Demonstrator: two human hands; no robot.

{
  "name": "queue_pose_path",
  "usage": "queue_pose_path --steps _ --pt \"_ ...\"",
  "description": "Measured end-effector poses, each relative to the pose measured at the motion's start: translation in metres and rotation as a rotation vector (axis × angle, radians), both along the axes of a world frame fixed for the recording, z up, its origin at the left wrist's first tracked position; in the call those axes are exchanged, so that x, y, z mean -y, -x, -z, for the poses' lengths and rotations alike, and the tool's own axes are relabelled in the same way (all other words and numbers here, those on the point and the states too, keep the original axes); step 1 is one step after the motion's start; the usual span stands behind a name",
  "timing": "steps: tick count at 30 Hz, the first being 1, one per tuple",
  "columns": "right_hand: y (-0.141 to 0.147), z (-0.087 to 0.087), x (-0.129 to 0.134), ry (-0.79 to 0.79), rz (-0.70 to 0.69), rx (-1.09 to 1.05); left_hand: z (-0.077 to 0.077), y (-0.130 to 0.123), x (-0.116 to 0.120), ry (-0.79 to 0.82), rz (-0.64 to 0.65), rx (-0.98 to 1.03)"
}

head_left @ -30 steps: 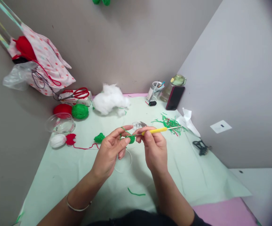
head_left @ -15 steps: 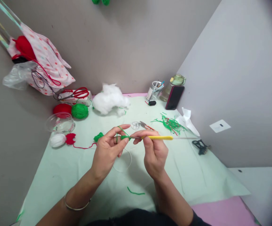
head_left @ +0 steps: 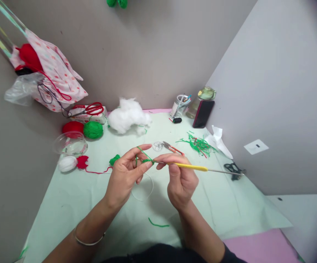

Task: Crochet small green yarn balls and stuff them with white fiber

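My left hand (head_left: pixel 124 177) pinches a small piece of green crochet (head_left: pixel 148 161) between thumb and fingers, and a strand of green yarn runs up over its raised index finger. In my right hand (head_left: pixel 182 179) is a crochet hook with a yellow handle (head_left: pixel 193 166), gripped between thumb and fingers. Its thin metal tip reaches the green piece at my left fingertips; the long metal rear end points right and slightly down. A green yarn bundle (head_left: pixel 114 159) lies just behind my left hand. The exact stitch at the tip is too small to make out.
White stuffing (head_left: pixel 128 116), a red ball and a green yarn ball (head_left: pixel 93 130) lie at the back left. Small snips (head_left: pixel 172 148) are beyond my right hand, green yarn scraps (head_left: pixel 199 144) further right. A phone (head_left: pixel 203 114) leans against a bottle; a black clip (head_left: pixel 233 171) lies right.
My right hand has moved slightly right and down. The hook has tilted, its rear end now lower and further right. My left hand has hardly moved.
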State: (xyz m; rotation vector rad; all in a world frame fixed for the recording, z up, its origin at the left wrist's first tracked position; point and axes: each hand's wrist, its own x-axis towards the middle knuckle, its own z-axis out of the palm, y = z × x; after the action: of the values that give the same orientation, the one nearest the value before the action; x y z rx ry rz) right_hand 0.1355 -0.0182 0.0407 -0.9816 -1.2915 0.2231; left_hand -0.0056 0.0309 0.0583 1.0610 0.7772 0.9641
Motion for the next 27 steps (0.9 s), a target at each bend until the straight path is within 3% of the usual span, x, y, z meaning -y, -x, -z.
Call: queue_pose_path --steps 6,9,11,13,16,18,23,25,27 --pt "0.001 0.009 -0.003 -0.099 0.109 0.378 -0.005 -0.005 0.008 -0.047 -0.107 -0.063" --pt "0.004 0.015 -0.002 -0.13 0.273 0.501 -0.006 -0.007 0.009 0.095 -0.008 0.067" --pt "0.004 0.015 -0.002 -0.124 0.279 0.44 -0.005 -0.006 0.006 0.263 0.122 0.199" --pt "0.002 0.009 -0.002 -0.075 0.199 0.252 -0.005 -0.005 0.001 0.378 0.184 0.289" --pt "-0.002 -0.001 -0.004 0.037 0.038 -0.081 -0.006 -0.002 -0.004 0.381 0.138 0.33" --pt "-0.002 -0.005 -0.006 0.102 -0.045 -0.185 -0.006 -0.003 -0.003 0.319 0.114 0.295" --pt "0.002 -0.002 -0.007 0.126 -0.006 -0.04 -0.002 -0.009 0.005 0.149 0.029 0.16" --pt "0.003 0.001 -0.005 0.054 0.053 0.104 -0.001 -0.01 0.006 0.148 -0.012 0.172" --pt "0.004 0.004 -0.004 -0.026 0.12 0.274 0.0 -0.009 0.005 0.222 0.033 0.226"
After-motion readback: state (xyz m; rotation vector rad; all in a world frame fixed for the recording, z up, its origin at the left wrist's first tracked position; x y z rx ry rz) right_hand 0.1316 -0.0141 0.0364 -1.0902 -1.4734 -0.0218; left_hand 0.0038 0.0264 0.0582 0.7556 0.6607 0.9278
